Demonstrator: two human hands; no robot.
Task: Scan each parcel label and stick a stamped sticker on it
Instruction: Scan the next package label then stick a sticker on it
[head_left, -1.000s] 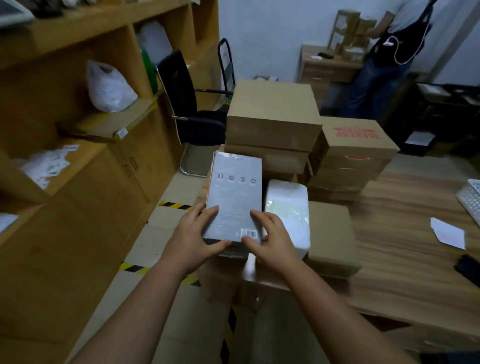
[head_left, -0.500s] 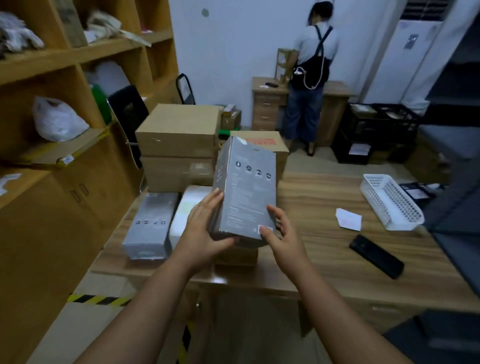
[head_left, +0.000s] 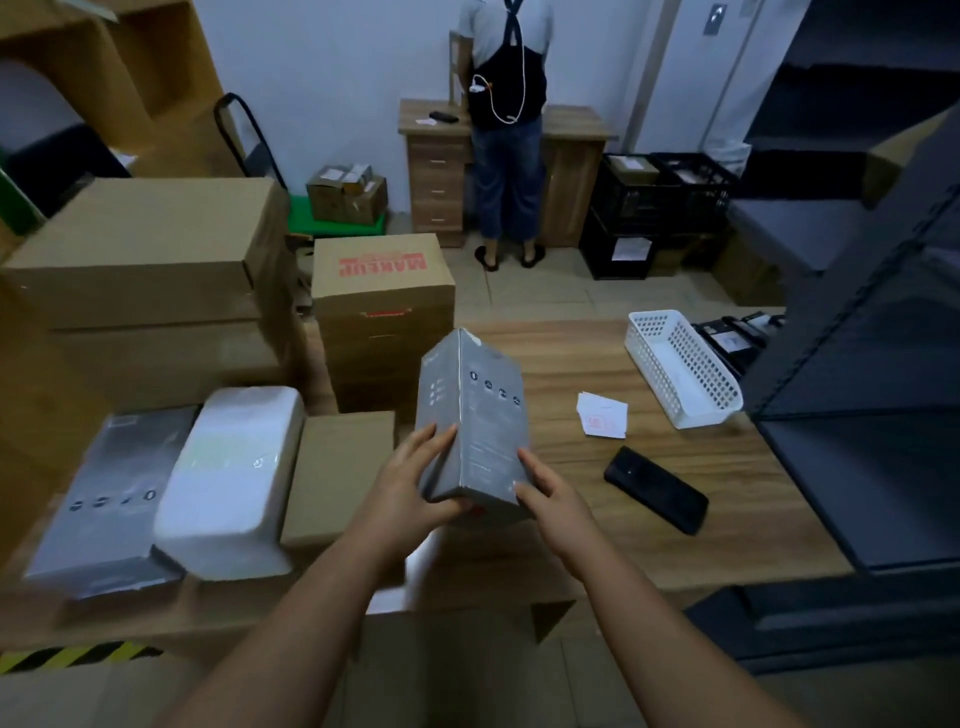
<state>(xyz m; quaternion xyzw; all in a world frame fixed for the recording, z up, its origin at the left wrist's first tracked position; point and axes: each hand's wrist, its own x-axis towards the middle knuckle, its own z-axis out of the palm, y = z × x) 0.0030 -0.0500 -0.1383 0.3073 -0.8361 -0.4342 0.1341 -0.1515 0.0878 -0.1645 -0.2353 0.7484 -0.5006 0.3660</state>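
A grey parcel box stands upright over the wooden table, held between both hands. My left hand grips its lower left side and my right hand presses its lower right edge. To the right on the table lie small white stickers with a red stamp and a black handheld device. On the left lie another grey parcel, a white wrapped parcel and a flat brown box.
Large cardboard boxes and a box with red print stand at the table's back left. A white perforated basket sits at the right. Dark shelving borders the right side. A person stands at a far desk.
Both hands lifted the grey parcel off the stack at the left, stood it upright and carried it right over the table. The view swung right with it.
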